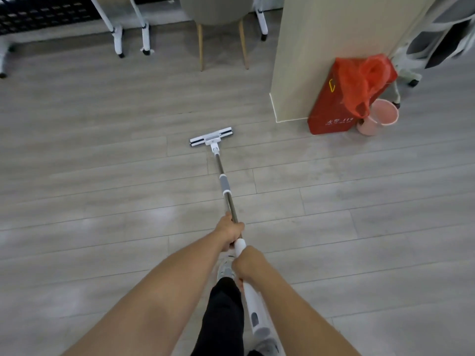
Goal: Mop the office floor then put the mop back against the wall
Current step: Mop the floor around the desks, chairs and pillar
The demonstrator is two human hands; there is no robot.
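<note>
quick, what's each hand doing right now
Left hand: closed around the mop handle, on the metal shaft, further down the pole.
Right hand: closed around the white upper grip of the same mop handle, nearer the body.

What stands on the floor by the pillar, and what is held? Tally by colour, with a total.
Red: 1, the bag
Pink: 1, the bucket
White: 1, the mop, held by left hand and right hand
Total: 3

Grey plank floor [102, 176], beige pillar [321, 47], grey chair [218, 11] on wooden legs, possibly wheeled desk frames [118, 34] behind.
</note>
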